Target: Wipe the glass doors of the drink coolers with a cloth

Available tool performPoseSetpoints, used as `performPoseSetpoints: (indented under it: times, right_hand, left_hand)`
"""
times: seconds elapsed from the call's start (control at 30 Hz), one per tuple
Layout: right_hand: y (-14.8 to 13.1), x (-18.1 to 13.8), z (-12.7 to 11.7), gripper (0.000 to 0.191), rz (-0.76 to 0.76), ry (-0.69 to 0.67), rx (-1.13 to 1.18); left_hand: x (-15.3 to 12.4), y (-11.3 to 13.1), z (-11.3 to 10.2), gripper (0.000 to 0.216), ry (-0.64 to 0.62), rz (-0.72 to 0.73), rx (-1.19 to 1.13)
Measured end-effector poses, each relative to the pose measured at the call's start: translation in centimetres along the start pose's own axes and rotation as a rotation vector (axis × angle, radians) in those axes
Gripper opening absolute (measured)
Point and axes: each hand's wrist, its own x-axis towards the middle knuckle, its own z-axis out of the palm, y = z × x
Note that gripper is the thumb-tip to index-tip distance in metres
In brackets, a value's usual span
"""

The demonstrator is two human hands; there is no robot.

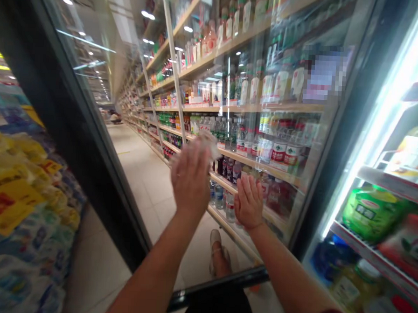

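A glass door (pixel 150 209) with a dark frame fills the middle of the head view. Against its pane, my left hand (pixel 191 179) presses a crumpled whitish cloth (pixel 210 143); part of it sticks out past the fingertips, and the rest is hidden under the palm. Lower and to the right, my right hand (pixel 249 200) lies flat on the glass with its fingers stretched out and nothing in it. Slight blur softens the left hand and the cloth.
Long shelves of bottles (pixel 224 129) show in the glass. To the right stands a lit cooler with a shelf edge (pixel 393 185), a green pack (pixel 370 211) and bottles. On the left, stacked packages carry a yellow sign (pixel 8 202). Below is a tiled floor (pixel 98 258).
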Motion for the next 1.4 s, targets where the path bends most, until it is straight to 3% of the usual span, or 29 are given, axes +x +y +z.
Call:
performPoseSetpoints:
  times: [0.07,0.13,0.23,0.3,0.37,0.43,0.5,0.57,0.63,0.7,0.8,0.87,0.93,1.0,1.1,1.17,1.27,1.4]
  right_hand:
    - [0.1,-0.1,0.1,0.050,-0.013,0.024,0.012]
    - [0.2,0.0,0.0,0.049,-0.013,0.026,0.017]
    - [0.2,0.0,-0.1,0.054,-0.001,-0.002,0.016]
    - [0.1,0.1,-0.1,0.059,-0.001,-0.006,0.023]
    - [0.0,0.1,-0.1,0.063,0.003,-0.003,0.032]
    - [-0.1,0.0,-0.1,0.065,0.012,0.000,0.038]
    - [-0.1,0.0,-0.1,0.066,0.016,0.004,0.039]
    - [-0.2,0.0,-0.1,0.067,0.016,0.003,0.034]
    - [-0.1,0.1,-0.1,0.067,0.012,-0.003,0.030]
    - [-0.1,0.1,-0.1,0.068,0.006,-0.004,0.030]
    - [-0.2,0.2,-0.1,0.068,0.006,0.003,0.024]
    - [-0.3,0.2,-0.1,0.067,0.011,0.000,0.027]
    - [-0.3,0.1,-0.1,0.067,0.019,0.000,0.041]
    - [-0.1,-0.2,0.0,0.067,0.026,0.010,0.065]
    - [0.4,-0.4,0.0,0.065,0.058,0.036,0.132]
    - [0.4,-0.3,-0.4,0.063,0.119,0.045,0.194]
    - [-0.6,0.2,-1.6,0.064,0.244,0.045,0.272]
    - [-3.1,0.0,-2.5,0.063,0.181,-0.039,0.272]
  left_hand:
    - [-2.7,2.6,1.5,0.053,-0.084,0.196,-0.074]
    - [-4.4,3.1,1.9,0.055,-0.153,0.270,-0.085]
    - [-3.9,-0.1,0.4,0.060,-0.155,0.170,0.011]
    - [-3.1,-3.1,-1.3,0.064,-0.100,0.030,0.094]
    - [-4.1,-5.2,-2.6,0.067,-0.061,-0.134,0.156]
    - [-7.8,-5.7,-3.0,0.070,-0.082,-0.256,0.180]
    - [-13.6,-5.1,-2.7,0.074,-0.116,-0.289,0.178]
    - [-19.1,-4.2,-2.0,0.078,-0.121,-0.215,0.189]
    - [-21.5,-4.0,-1.3,0.079,-0.162,-0.170,0.184]
    - [-19.7,-4.6,-1.0,0.078,-0.118,-0.172,0.180]
    - [-11.5,-5.3,-0.8,0.072,0.016,-0.238,0.156]
    - [-6.2,-4.5,-0.4,0.066,0.024,-0.265,0.114]
    - [-3.5,-2.2,0.4,0.063,0.016,-0.233,0.060]
    - [-3.9,0.9,1.5,0.062,-0.050,-0.090,-0.001]
    - [-7.4,4.8,2.9,0.060,-0.196,0.155,-0.066]
    - [-9.4,6.1,3.3,0.060,-0.253,0.188,-0.093]
    - [-10.2,6.1,3.4,0.065,-0.274,0.148,-0.176]
    - [-8.7,4.6,3.0,0.068,-0.282,0.112,-0.406]
